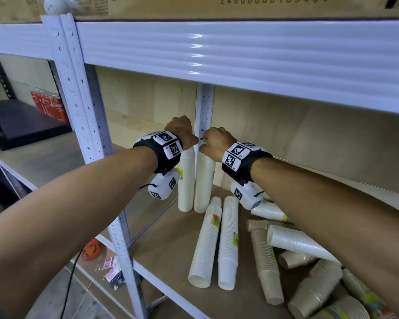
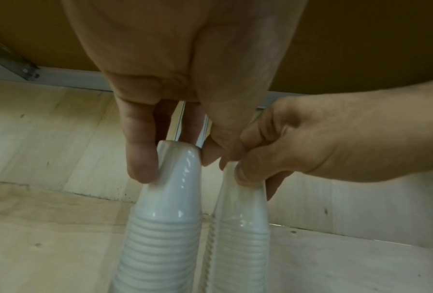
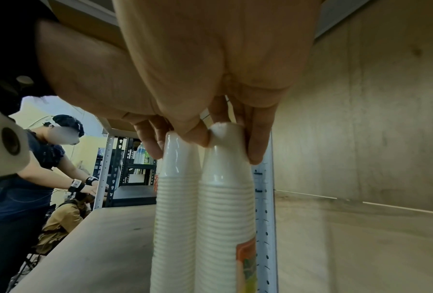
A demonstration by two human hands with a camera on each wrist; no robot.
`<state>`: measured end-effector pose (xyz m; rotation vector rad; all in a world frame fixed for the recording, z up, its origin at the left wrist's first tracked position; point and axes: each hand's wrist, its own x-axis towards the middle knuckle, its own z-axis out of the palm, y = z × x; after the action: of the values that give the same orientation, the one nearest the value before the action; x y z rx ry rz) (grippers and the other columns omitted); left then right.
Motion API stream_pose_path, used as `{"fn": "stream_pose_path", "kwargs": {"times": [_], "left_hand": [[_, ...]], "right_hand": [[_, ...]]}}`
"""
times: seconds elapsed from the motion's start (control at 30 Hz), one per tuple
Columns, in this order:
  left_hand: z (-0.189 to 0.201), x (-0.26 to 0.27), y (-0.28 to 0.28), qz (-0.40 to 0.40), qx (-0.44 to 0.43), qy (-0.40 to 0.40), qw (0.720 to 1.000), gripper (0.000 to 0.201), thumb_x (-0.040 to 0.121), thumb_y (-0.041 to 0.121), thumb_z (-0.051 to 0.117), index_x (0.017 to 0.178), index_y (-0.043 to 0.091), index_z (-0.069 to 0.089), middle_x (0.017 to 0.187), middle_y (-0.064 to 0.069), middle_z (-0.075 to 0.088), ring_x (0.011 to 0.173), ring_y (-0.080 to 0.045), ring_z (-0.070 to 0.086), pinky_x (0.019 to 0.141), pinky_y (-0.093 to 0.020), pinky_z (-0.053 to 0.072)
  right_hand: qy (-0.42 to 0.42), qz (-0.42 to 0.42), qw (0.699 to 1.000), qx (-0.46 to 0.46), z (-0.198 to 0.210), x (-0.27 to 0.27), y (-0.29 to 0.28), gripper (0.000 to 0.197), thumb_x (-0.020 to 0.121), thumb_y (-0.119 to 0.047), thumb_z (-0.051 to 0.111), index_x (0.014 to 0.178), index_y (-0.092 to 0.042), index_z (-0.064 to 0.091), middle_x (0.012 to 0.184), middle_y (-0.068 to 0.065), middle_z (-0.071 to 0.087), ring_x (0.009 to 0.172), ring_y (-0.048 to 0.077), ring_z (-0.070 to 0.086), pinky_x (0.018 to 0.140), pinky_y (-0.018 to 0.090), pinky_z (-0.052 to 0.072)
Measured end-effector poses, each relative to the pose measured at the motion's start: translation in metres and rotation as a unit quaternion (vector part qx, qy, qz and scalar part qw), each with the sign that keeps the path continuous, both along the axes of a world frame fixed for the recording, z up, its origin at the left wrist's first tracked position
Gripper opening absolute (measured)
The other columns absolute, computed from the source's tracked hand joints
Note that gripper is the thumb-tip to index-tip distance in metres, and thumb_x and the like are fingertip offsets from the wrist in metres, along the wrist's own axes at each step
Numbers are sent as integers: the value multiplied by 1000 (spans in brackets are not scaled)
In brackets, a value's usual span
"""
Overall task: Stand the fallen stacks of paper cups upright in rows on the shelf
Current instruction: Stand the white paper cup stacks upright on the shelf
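Two tall stacks of white paper cups stand upright side by side at the back of the wooden shelf [image 1: 171,249], against a white post. My left hand [image 1: 182,134] pinches the top cup of the left stack [image 1: 186,183] between fingers and thumb, as the left wrist view shows [image 2: 175,154]. My right hand [image 1: 213,141] pinches the top of the right stack [image 1: 204,183], thumb and fingers around its tip [image 3: 226,142]. Two more white stacks [image 1: 205,242] lie flat in front. A heap of fallen stacks [image 1: 297,245] lies at the right under my right forearm.
The white upper shelf beam [image 1: 240,58] hangs low over both hands. The perforated post [image 1: 204,107] stands just behind the stacks. A pack of red cans [image 1: 50,107] sits on the neighbouring shelf. Another person [image 3: 34,168] works at a rack to the left.
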<state>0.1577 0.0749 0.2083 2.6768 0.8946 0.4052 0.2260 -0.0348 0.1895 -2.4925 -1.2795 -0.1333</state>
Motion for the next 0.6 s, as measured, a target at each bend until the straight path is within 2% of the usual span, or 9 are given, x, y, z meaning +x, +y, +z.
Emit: {"fn": "stream_pose_path", "kwargs": {"times": [0.1, 0.17, 0.2, 0.23, 0.37, 0.4, 0.43, 0.5, 0.6], "left_hand": [[3, 0, -1, -5, 2, 11, 1000, 26, 85, 29, 64, 93, 5, 57, 100, -8, 63, 82, -22, 59, 54, -26, 47], [3, 1, 1, -15, 4, 18, 1000, 35, 88, 30, 61, 112, 4, 63, 117, -9, 64, 99, -25, 62, 77, -34, 57], [3, 1, 2, -21, 4, 17, 1000, 37, 90, 30, 60, 119, 6, 64, 123, -8, 62, 107, -26, 61, 87, -35, 55], [2, 1, 2, -31, 4, 20, 999, 37, 92, 28, 59, 120, 5, 64, 126, -6, 60, 112, -26, 59, 91, -33, 52], [1, 1, 1, -57, 3, 23, 998, 20, 94, 14, 54, 109, 8, 64, 111, -5, 50, 102, -18, 50, 81, -26, 41], [1, 0, 1, -61, 4, 21, 998, 19, 94, 14, 54, 108, 5, 64, 114, -6, 51, 106, -19, 51, 83, -27, 42], [2, -1, 1, -64, 5, 13, 998, 26, 95, 16, 55, 114, 2, 64, 121, -6, 54, 113, -21, 53, 87, -29, 44], [2, -2, 1, -62, -14, -10, 998, 33, 93, 19, 59, 124, 9, 64, 133, -6, 53, 121, -25, 53, 88, -27, 44], [1, -3, 3, -67, -35, -39, 996, 35, 90, 20, 63, 124, 12, 65, 133, -7, 56, 119, -25, 56, 89, -27, 47]], "right_hand": [[-13, -15, 1000, -1, 0, 5, -1, 18, 91, -25, 55, 87, -8, 51, 91, 8, 55, 84, 28, 62, 67, 32, 48], [-23, -28, 999, 1, 2, 8, -4, 23, 94, -28, 52, 95, -6, 55, 92, 6, 51, 81, 25, 56, 64, 30, 42], [-28, -35, 999, 1, 3, 9, -4, 26, 95, -30, 51, 99, -4, 57, 92, 7, 51, 79, 24, 54, 63, 29, 40], [-30, -40, 999, 0, 3, 12, -5, 28, 96, -31, 51, 99, -4, 58, 91, 7, 52, 78, 23, 53, 62, 28, 38], [-2, -34, 999, 8, 1, 19, -4, 25, 95, -36, 51, 86, -13, 55, 94, 8, 59, 84, 25, 58, 56, 26, 40], [10, -25, 1000, 10, 2, 19, -4, 24, 95, -36, 51, 93, -13, 59, 103, 8, 61, 92, 26, 60, 64, 29, 47], [21, -13, 1000, 14, 2, 19, -5, 28, 95, -34, 52, 108, -12, 62, 115, 9, 61, 103, 27, 60, 78, 32, 51], [36, 15, 999, 12, 3, 17, -6, 42, 95, -29, 55, 133, -11, 55, 136, 8, 55, 121, 26, 55, 99, 34, 47], [27, 47, 999, -3, 5, 16, -7, 39, 94, -22, 57, 131, -11, 59, 134, 7, 57, 119, 25, 56, 98, 32, 48]]}}
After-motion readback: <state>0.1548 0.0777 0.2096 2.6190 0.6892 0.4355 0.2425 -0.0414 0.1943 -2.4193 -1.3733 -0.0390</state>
